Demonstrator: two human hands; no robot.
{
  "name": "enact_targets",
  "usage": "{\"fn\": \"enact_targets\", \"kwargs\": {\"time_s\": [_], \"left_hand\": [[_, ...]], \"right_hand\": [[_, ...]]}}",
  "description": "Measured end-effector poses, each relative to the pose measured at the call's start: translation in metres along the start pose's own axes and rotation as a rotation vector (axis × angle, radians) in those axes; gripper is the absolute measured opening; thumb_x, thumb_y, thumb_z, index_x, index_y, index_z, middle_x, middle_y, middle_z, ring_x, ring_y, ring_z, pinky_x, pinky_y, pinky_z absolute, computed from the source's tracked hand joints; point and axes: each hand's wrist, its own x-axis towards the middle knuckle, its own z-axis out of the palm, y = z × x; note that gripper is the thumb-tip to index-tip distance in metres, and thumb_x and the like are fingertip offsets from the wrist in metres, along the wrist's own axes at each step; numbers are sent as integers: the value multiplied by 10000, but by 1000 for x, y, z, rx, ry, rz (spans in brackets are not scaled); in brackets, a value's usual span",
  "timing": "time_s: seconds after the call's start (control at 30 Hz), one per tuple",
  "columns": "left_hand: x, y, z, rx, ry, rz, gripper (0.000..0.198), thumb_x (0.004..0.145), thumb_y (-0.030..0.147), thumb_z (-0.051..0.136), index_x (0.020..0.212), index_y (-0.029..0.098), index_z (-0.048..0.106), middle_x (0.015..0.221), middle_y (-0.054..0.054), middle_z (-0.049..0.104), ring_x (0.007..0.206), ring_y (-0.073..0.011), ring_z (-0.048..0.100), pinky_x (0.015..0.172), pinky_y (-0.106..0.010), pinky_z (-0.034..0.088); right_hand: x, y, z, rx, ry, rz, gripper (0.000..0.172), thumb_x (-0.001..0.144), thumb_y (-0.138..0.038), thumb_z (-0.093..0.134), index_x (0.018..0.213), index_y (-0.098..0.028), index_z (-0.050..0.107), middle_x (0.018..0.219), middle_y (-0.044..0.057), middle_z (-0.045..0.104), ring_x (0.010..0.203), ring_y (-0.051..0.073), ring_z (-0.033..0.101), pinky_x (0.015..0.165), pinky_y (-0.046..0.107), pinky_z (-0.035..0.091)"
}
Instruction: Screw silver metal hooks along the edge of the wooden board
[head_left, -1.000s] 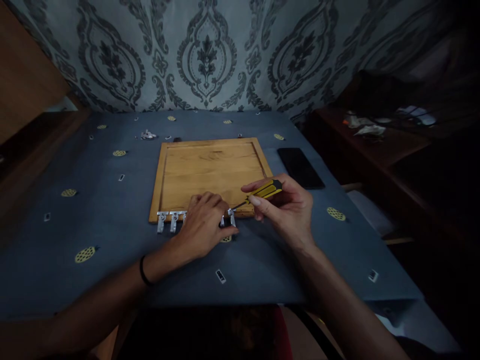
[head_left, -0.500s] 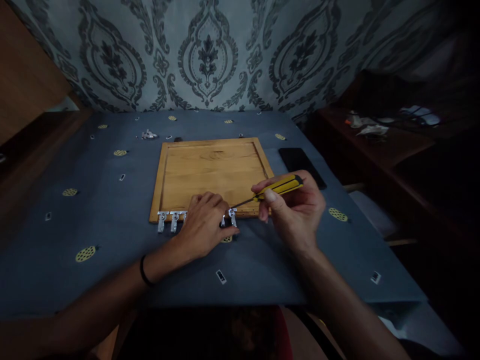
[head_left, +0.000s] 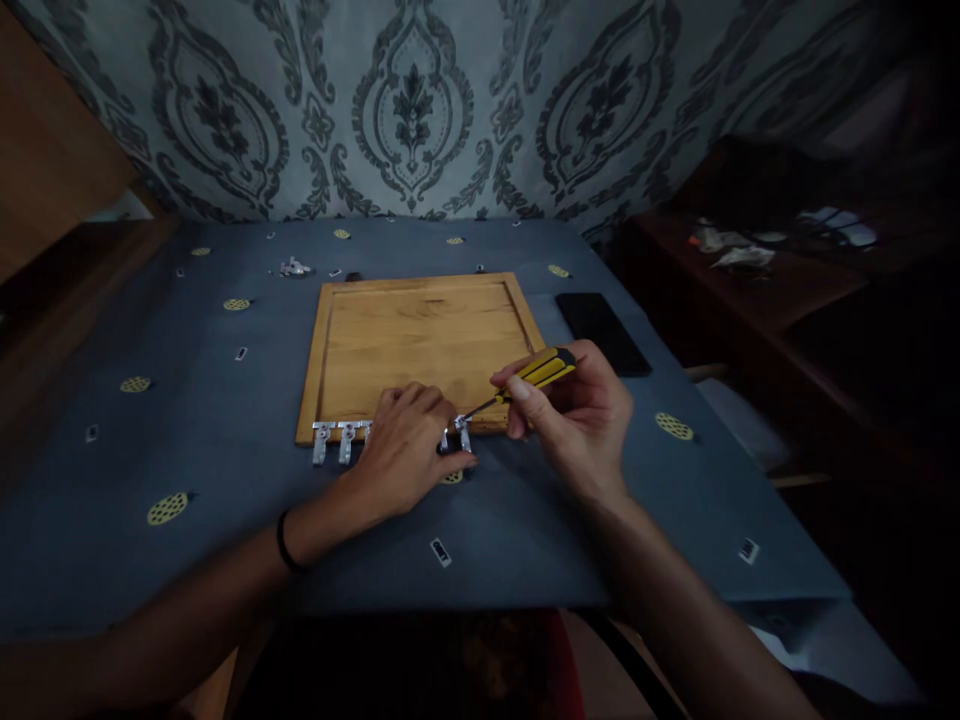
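Note:
My right hand (head_left: 589,425) is closed round the yellow-and-black handle of a screwdriver (head_left: 536,377). Its shaft slants down to the left, and the tip meets a metal hinge (head_left: 464,432) on the front edge of a framed wooden panel (head_left: 420,350). My left hand (head_left: 409,445) lies over that edge, thumb and fingers closed about the hinge near the tip, covering part of the row. To its left, more silvery hinges, one (head_left: 321,443) at the corner and another (head_left: 347,443) beside it, jut out from the panel's edge.
A dark phone-like slab (head_left: 602,333) lies right of the panel. Small metal pieces (head_left: 295,267) sit at the back left of the blue patterned tablecloth (head_left: 225,420). Patterned wallpaper rises behind. Off to the right, a brown surface (head_left: 787,285) carries clutter.
My right hand and the screwdriver have shifted slightly left, and the handle has turned a little in the fingers. The left hand stays on the panel's edge.

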Motion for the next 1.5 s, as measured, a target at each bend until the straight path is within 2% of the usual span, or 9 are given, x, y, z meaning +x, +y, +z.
{"fn": "enact_targets", "kwargs": {"time_s": [0.17, 0.33, 0.4, 0.53, 0.9, 1.13, 1.23, 1.37, 1.5], "left_hand": [[0, -1, 2, 5, 10, 8, 390, 800, 455, 858, 1005, 176, 678, 1055, -58, 699, 1055, -287, 619, 897, -417, 434], [0, 0, 2, 12, 3, 6, 408, 797, 469, 854, 1008, 165, 681, 1063, -64, 698, 1070, -295, 617, 901, -425, 434], [0, 0, 1, 14, -1, 7, 404, 808, 467, 846, 1019, 165, 681, 1067, -64, 697, 1076, -295, 616, 906, -427, 433], [0, 1, -1, 14, -11, -6, 392, 819, 461, 838, 1027, 169, 679, 1075, -64, 694, 1079, -293, 612, 911, -427, 428], [1, 2, -2, 4, -36, -23, 394, 820, 442, 844, 1054, 169, 682, 1086, -69, 691, 1099, -296, 608, 914, -427, 419], [2, 4, -5, 24, -67, -40, 395, 833, 460, 828, 1049, 161, 686, 1094, -76, 699, 1099, -299, 606, 917, -429, 422], [2, 4, -4, 29, -60, -39, 401, 834, 467, 826, 1048, 159, 685, 1099, -78, 701, 1106, -300, 606, 919, -431, 425], [1, 2, -2, 36, -27, -14, 394, 826, 475, 832, 1024, 168, 683, 1081, -77, 698, 1097, -306, 606, 908, -429, 426], [1, 1, 0, 34, -20, -16, 398, 820, 474, 838, 1024, 175, 675, 1078, -71, 697, 1079, -301, 608, 896, -421, 425]], "right_hand": [[0, -2, -2, -2, -41, 22, 319, 824, -392, 839, 865, -227, 569, 837, -21, 750, 431, 65, 592, 396, 194, 500], [-2, -4, -6, -16, -108, 31, 334, 908, -473, 735, 1126, -224, 687, 908, 23, 749, 465, 76, 609, 436, 231, 532], [-3, -4, -8, -22, -118, 17, 302, 938, -449, 705, 1149, -232, 711, 936, 29, 753, 488, 76, 621, 453, 231, 538], [-4, -3, -9, -51, -116, -11, 248, 939, -412, 712, 1125, -249, 732, 948, 22, 763, 508, 81, 632, 464, 230, 539], [-6, 1, -8, -128, -106, -45, 240, 918, -434, 733, 1035, -225, 729, 851, 19, 752, 489, 96, 621, 454, 246, 505], [-3, -2, -6, -147, -25, -61, 282, 803, -431, 846, 813, -208, 675, 827, -1, 747, 487, 80, 591, 450, 218, 522], [-1, -5, -6, -84, -64, -8, 296, 803, -450, 844, 882, -217, 678, 855, 1, 756, 486, 81, 599, 451, 221, 534], [1, -10, -8, -40, -170, 35, 296, 880, -479, 762, 1044, -236, 726, 882, 21, 755, 533, 107, 643, 488, 253, 575], [1, -11, -7, -73, -144, 21, 260, 812, -444, 838, 869, -214, 731, 907, 25, 753, 487, 86, 610, 438, 244, 548]]}}
